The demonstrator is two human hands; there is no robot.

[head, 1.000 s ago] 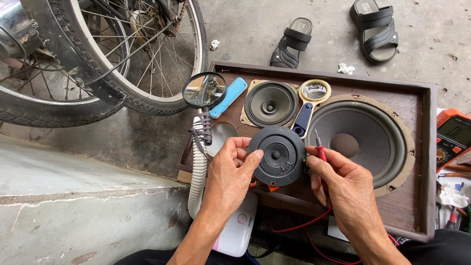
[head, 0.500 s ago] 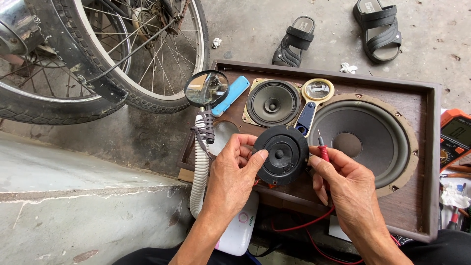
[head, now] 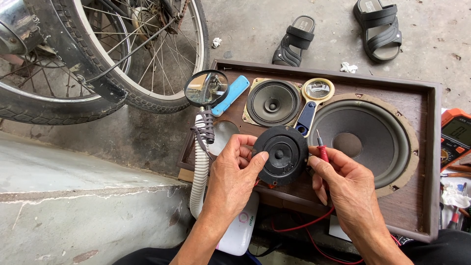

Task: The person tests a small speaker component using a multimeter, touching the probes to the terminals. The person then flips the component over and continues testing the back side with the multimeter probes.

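Observation:
My left hand (head: pixel 234 174) grips a small round black speaker driver (head: pixel 280 154) by its left rim, held above a brown wooden speaker cabinet (head: pixel 427 162) that lies face up. My right hand (head: pixel 346 184) touches the driver's right side and pinches a red meter probe (head: pixel 322 149) whose metal tip points up. A red wire (head: pixel 304 226) runs from the probe down below the cabinet. In the cabinet sit a large grey woofer (head: pixel 365 142) and a mid-size black speaker (head: pixel 273 103).
A round magnifier on a flexible white hose (head: pixel 206 88) stands left of the cabinet. A blue flat tool (head: pixel 230 94) and a yellow-rimmed hand magnifier (head: pixel 316 93) lie on the cabinet. Motorbike wheels (head: pixel 98 59) at the left, sandals (head: pixel 294 41) beyond, an orange multimeter (head: pixel 455 135) at the right.
Both hands with the small driver and probe have shifted slightly; the driver stays in my left hand, the probe in my right.

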